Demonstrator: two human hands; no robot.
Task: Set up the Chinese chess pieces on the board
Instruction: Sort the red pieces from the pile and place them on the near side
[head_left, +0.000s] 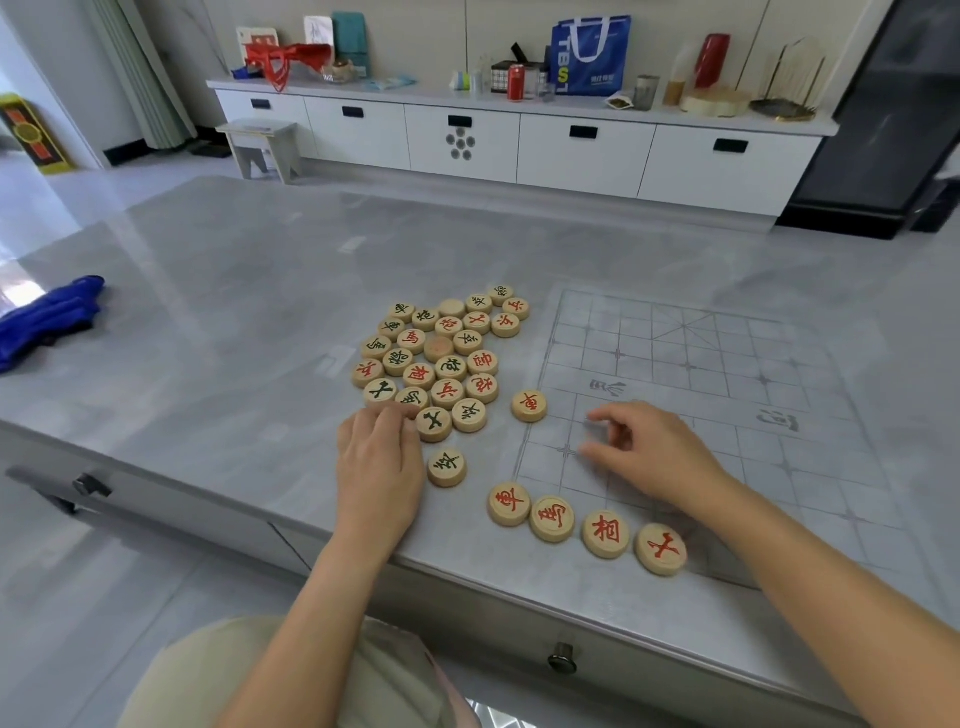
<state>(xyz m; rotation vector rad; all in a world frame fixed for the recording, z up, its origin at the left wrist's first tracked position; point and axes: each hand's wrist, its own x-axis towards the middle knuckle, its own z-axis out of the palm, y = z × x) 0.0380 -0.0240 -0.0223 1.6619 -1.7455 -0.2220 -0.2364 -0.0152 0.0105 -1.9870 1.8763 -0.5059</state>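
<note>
Surface: grey table (234, 312), board (727, 364) at 3 o'clock.
Done: four red pieces (605, 532), 6 o'clock row.
Remaining: pile (418, 374), 10 o'clock.
Left hand (379, 467): on pile, grip unclear.
Right hand (654, 452): loosely curled, empty, over board.

- Single head-worn view, wide-angle. It looks forward and down across the grey table (260, 270) from its near edge.
- Near field: both forearms enter from the bottom edge. The left hand (379, 462) and right hand (654, 457) sit low centre, close to the lens.
- Mid field: the chess pieces (441, 358) are clustered just left of centre, with the printed board (701, 364) to the right of them.
- Far field: a white sideboard (519, 140) runs along the back wall at the top of frame.
- Bottom edge: the wearer's lap (234, 675) is in shot.
- Straight lines bow toward the frame edges.
</note>
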